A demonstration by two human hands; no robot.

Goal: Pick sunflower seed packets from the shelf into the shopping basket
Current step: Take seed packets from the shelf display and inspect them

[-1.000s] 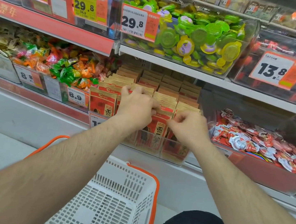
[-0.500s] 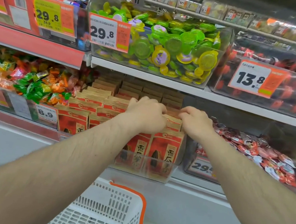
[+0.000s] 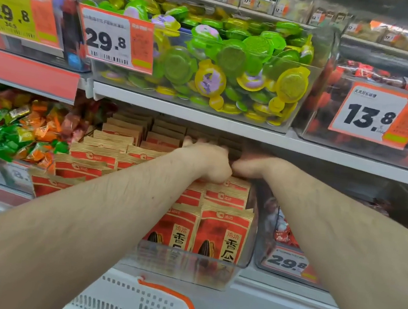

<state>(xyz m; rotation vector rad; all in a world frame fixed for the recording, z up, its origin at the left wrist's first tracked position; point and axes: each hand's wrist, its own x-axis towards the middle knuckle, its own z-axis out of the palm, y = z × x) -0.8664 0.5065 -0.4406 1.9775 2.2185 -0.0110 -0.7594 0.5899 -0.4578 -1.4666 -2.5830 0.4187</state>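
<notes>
Both hands now reach deeper under the shelf than before: left hand (image 3: 207,161) and right hand (image 3: 251,164), side by side, fingers curled onto the sunflower seed packets (image 3: 223,224) beneath; whether either grips one, I cannot tell. The basket (image 3: 151,308) sits below the wrists.

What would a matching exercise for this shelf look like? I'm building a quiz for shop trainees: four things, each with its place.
Things:
1. jelly cups
2. sunflower seed packets
3. wrapped candies
4. shopping basket

Places:
A. bin left of the packets
B. below the shelves
C. upper shelf bin
D. bin under both hands

Pairs: 1-C, 2-D, 3-A, 4-B
</notes>
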